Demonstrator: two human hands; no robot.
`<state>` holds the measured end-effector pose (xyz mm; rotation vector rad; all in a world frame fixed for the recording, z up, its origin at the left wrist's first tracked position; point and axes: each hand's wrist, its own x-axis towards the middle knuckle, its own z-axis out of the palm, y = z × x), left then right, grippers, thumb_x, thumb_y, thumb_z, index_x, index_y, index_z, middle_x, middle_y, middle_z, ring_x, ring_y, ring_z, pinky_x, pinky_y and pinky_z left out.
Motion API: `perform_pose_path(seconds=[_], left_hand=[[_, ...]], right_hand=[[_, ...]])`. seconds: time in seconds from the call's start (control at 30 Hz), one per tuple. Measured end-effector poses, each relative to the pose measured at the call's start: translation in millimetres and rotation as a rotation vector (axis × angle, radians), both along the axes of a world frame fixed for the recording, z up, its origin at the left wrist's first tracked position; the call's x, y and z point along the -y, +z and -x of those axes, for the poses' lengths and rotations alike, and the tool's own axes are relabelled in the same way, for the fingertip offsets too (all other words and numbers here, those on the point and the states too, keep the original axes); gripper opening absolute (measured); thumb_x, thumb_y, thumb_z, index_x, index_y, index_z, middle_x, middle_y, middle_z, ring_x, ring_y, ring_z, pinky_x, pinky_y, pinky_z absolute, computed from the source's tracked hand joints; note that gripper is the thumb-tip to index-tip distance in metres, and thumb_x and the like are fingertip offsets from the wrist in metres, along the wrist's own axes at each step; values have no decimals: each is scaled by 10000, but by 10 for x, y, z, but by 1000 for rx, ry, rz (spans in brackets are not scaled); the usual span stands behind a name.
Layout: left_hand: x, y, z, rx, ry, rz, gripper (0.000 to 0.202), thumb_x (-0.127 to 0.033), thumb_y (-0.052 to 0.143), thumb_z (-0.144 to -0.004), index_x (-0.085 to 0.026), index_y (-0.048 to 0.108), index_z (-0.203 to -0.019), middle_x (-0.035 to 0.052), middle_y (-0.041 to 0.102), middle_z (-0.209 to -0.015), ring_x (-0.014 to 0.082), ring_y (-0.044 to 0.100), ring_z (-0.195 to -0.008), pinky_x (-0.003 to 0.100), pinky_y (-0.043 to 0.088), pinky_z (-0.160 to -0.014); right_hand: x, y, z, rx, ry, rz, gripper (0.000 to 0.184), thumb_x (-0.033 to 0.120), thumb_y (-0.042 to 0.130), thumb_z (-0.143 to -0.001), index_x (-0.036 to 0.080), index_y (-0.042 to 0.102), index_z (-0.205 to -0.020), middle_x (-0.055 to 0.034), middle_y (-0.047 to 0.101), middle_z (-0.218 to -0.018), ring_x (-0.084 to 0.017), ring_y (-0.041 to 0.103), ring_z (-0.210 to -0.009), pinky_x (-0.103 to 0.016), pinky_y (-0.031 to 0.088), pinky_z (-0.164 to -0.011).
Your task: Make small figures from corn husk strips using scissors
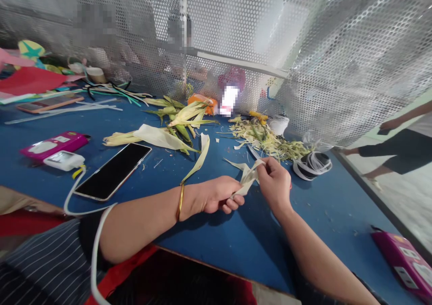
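A pale corn husk [248,179] is stretched between my two hands above the blue table. My left hand [222,194] is closed on its lower end, with the fingers curled under it. The fingertips of my right hand [275,179] pinch its upper end. Beyond my left wrist a single curved husk strip [201,154] lies on the table. Farther back is a pile of green and cream corn husks [182,118]. A heap of shredded husk pieces [266,136] lies beyond my right hand, with what looks like a blade tip beside it.
A black phone [114,170], a white device with a cable [64,160] and a magenta power strip [56,143] lie left. A spool of white cord [312,164] sits right, near another magenta power strip [407,262]. Perforated clear sheeting [236,25] hangs behind the table [216,246]. A person [398,147] stands at right.
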<state>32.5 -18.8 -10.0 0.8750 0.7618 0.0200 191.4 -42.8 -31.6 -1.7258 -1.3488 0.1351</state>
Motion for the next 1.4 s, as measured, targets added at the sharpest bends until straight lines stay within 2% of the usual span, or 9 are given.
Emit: perform_pose_path(seconds=[0.13, 0.47, 0.67, 0.8, 1.0, 1.13, 1.27, 1.33, 1.4], left_hand=[[-16, -23, 13, 14, 13, -7, 116, -157, 415, -877, -170, 529, -859, -101, 276, -503, 46, 174, -367, 159, 127, -370], [-57, 3, 32, 114, 129, 170, 304, -285, 421, -953, -145, 482, -690, -83, 288, -526, 37, 235, -396, 174, 169, -399], [-19, 41, 55, 142, 131, 70, 380, -422, 440, -962, -108, 592, -812, -82, 286, -564, 41, 239, -434, 177, 186, -423], [-13, 36, 76, 153, 98, -3, 266, -341, 521, -934, -131, 548, -774, -89, 292, -561, 39, 250, -435, 178, 229, -438], [-111, 13, 105, 72, 69, -64, 218, -254, 467, -925, -121, 589, -803, 17, 569, -669, 101, 515, -519, 222, 378, -479], [-152, 36, 130, 47, 84, -48, 239, -240, 425, -941, -113, 598, -838, 25, 586, -696, 95, 536, -528, 203, 355, -449], [-160, 73, 158, 93, 99, -1, 195, -289, 518, -912, -143, 540, -784, -79, 361, -539, 37, 294, -406, 168, 214, -409], [-155, 87, 164, 48, 85, -100, 224, -326, 552, -891, -157, 516, -748, -103, 267, -509, 33, 196, -395, 172, 165, -403], [-146, 97, 163, -16, 42, -253, 263, -368, 570, -865, -171, 496, -708, -106, 240, -490, 37, 166, -389, 185, 149, -395]], right_hand=[[-34, -32, -34, -74, 23, 26, 178, 318, 523, -824, 206, 603, -711, 61, 482, -550, -121, 418, -511, -237, 311, -497], [-111, -57, -77, -493, 134, 47, 184, 350, 606, -743, 180, 581, -676, 79, 406, -484, -86, 322, -442, -212, 275, -414], [-134, -51, -70, -618, 127, 53, 167, 327, 629, -706, 161, 614, -686, 67, 450, -474, -75, 361, -423, -197, 272, -395], [-135, -20, -76, -728, 139, 63, 179, 327, 672, -672, 154, 629, -679, 74, 434, -446, -65, 345, -415, -185, 269, -387], [-189, 18, -248, -1022, 119, 81, 214, 305, 715, -582, 140, 605, -663, 56, 445, -503, -58, 366, -407, -189, 308, -361], [-267, -19, -473, -977, -9, -33, 167, 262, 666, -628, 163, 564, -717, 33, 485, -592, -93, 467, -485, -222, 432, -433], [-228, 61, -542, -682, -151, -280, 237, 266, 672, -729, 181, 569, -925, -45, 608, -881, -175, 605, -813, -311, 530, -724], [-145, 151, -450, -344, -34, -376, 338, 305, 654, -800, 179, 585, -1105, -102, 624, -1117, -223, 586, -1040, -371, 477, -919], [-48, 218, -289, -13, 287, -331, 372, 309, 630, -847, 191, 586, -1197, -119, 612, -1237, -253, 543, -1176, -413, 406, -1026]])
